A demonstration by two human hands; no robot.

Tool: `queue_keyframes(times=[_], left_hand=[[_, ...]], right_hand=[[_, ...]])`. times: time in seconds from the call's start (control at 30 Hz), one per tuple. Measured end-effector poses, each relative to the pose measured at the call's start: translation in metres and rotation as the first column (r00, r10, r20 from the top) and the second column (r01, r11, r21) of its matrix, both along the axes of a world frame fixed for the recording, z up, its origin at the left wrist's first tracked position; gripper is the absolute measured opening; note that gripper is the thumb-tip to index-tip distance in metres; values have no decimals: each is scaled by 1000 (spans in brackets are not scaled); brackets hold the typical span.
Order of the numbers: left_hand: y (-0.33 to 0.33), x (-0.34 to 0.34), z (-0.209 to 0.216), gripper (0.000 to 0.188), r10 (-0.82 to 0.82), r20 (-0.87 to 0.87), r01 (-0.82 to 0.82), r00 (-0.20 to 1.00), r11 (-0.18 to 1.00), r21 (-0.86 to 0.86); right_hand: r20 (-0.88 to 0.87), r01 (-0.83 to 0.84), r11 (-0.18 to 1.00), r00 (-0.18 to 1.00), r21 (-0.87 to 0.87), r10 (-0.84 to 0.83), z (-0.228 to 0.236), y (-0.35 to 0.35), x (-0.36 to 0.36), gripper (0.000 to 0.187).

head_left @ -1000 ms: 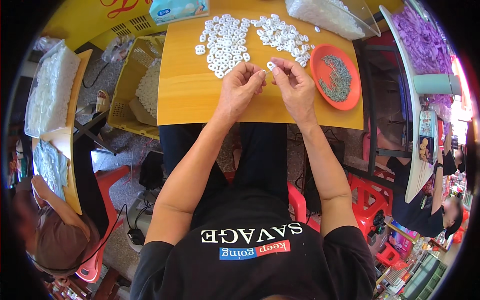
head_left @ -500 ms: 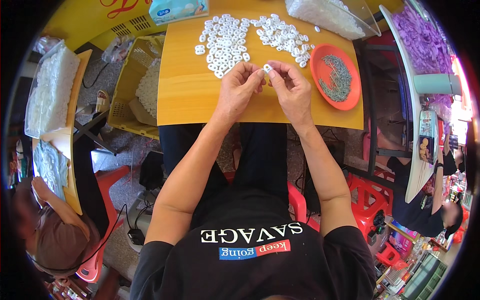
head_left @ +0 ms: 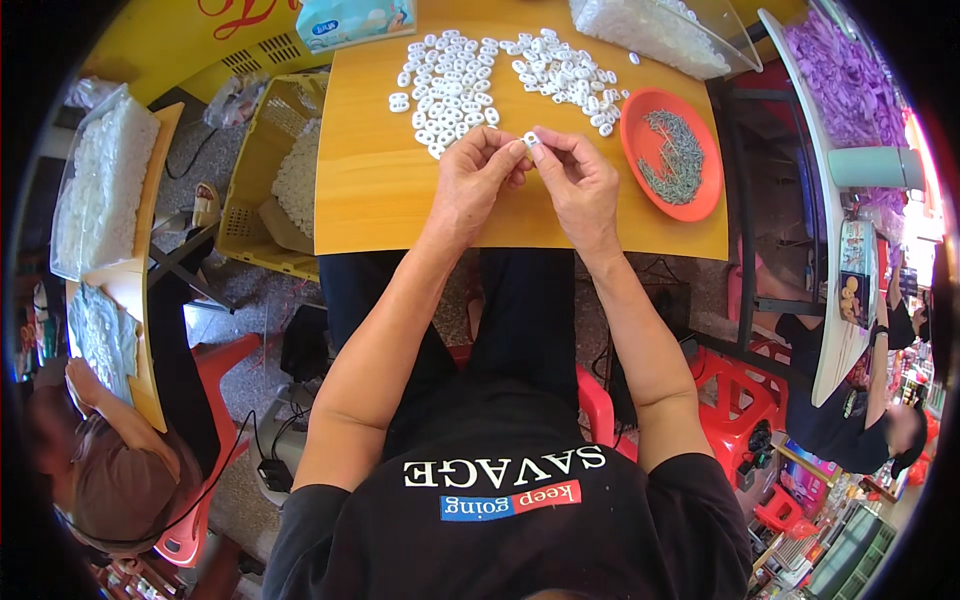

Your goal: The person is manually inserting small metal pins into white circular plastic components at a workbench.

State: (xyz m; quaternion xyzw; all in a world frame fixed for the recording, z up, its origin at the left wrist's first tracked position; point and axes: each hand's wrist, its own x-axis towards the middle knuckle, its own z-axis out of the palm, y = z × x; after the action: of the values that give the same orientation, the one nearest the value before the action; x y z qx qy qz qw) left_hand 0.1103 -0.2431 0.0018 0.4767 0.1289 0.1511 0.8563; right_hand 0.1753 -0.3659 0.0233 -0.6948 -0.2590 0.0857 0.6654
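Note:
A small white oval plastic piece (head_left: pixel 531 139) with a hole in it sits between the fingertips of both my hands, just above the table. My left hand (head_left: pixel 476 180) is closed in a pinch at the piece's left side. From the right, my right hand (head_left: pixel 580 190) pinches it between thumb and fingers. Any smaller part in the fingers is too small to make out. Beyond my left hand lies a spread of like white pieces (head_left: pixel 450 85), and a second pile (head_left: pixel 565 72) lies farther right. A red plate (head_left: pixel 633 120) beside my right hand holds many thin grey metal bits.
The wooden table (head_left: pixel 370 190) carries a tissue pack (head_left: pixel 355 22) and a clear bin of white pieces (head_left: pixel 650 35) at its far side. Left stands a yellow crate (head_left: pixel 240 215). Co-workers (head_left: pixel 120 480) sit at side tables; a red stool (head_left: pixel 735 400) stands right.
Both hands have shifted very slightly toward me and to the left, with the white piece between them. The piles and the plate look unchanged.

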Motion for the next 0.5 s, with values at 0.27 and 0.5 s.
queue_keyframes(times=[0.27, 0.5], left_hand=[[-2, 4, 1, 13, 72, 40, -73, 997, 997, 16], [-14, -4, 11, 17, 82, 72, -86, 994, 994, 63]], right_hand=[[-34, 11, 996, 999, 89, -8, -8, 9, 3, 18], [-281, -20, 980, 957, 199, 77, 6, -2, 4, 21]])
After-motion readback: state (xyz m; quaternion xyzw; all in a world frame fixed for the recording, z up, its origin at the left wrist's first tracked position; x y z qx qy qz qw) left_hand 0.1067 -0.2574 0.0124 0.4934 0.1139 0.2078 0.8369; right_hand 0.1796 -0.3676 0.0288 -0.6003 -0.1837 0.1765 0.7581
